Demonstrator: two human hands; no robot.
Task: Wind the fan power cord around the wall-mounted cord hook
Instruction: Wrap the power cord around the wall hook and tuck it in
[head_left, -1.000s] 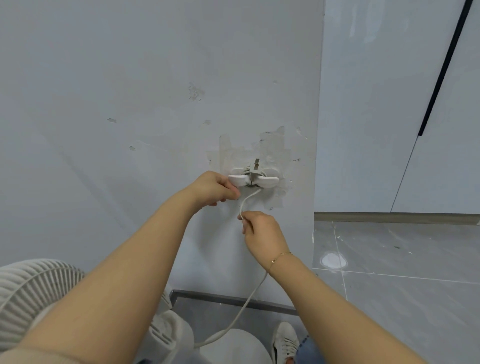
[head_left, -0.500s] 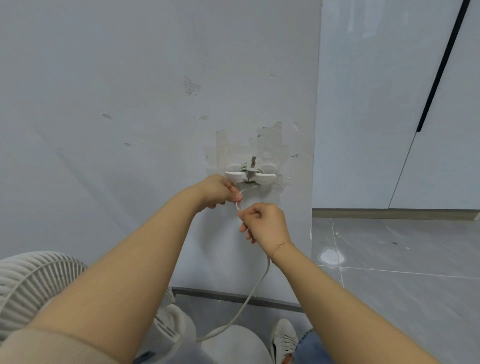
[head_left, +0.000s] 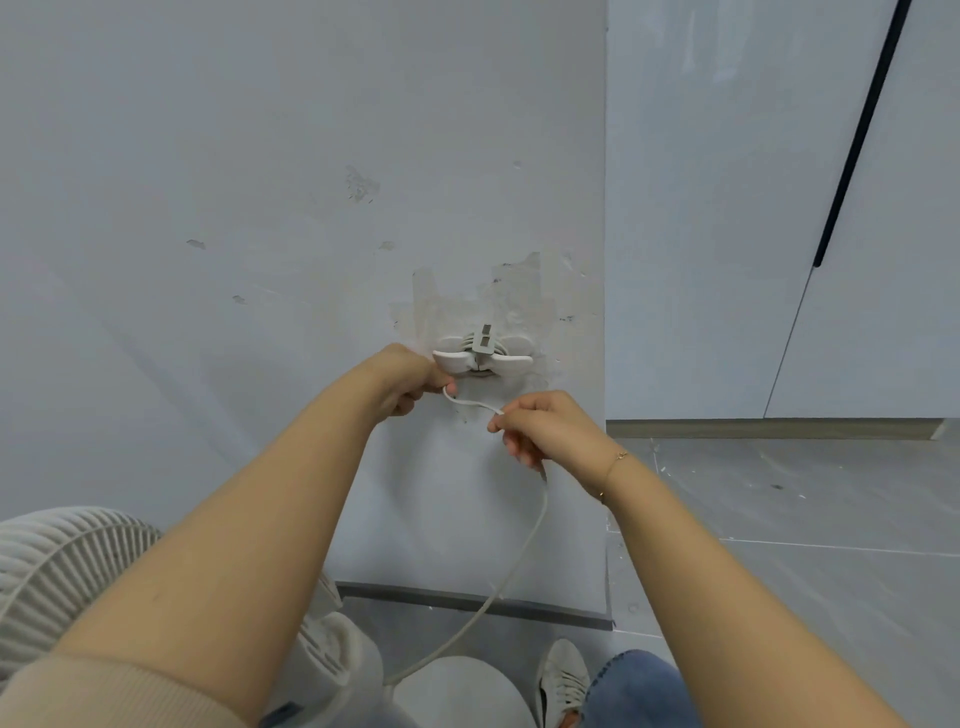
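Observation:
A white cord hook (head_left: 483, 357) with two flat wings is fixed to the grey wall, and several turns of cord sit behind the wings with the plug's prongs sticking up at the middle. My left hand (head_left: 408, 383) pinches the white power cord (head_left: 511, 577) just under the hook's left wing. My right hand (head_left: 550, 431) grips the same cord lower right of the hook. A short slack loop runs between the two hands. From my right hand the cord hangs down to the base of the white fan (head_left: 332, 660).
The fan's ribbed grille (head_left: 57, 566) fills the bottom left. The wall ends in a corner (head_left: 605, 312) just right of the hook, with white cupboard doors (head_left: 779, 208) and grey floor tiles (head_left: 810, 519) beyond. My shoe (head_left: 563, 680) stands near the fan base.
My right hand has moved right and slightly down, drawing the cord sideways under the hook. My left hand now pinches the cord just below the left wing.

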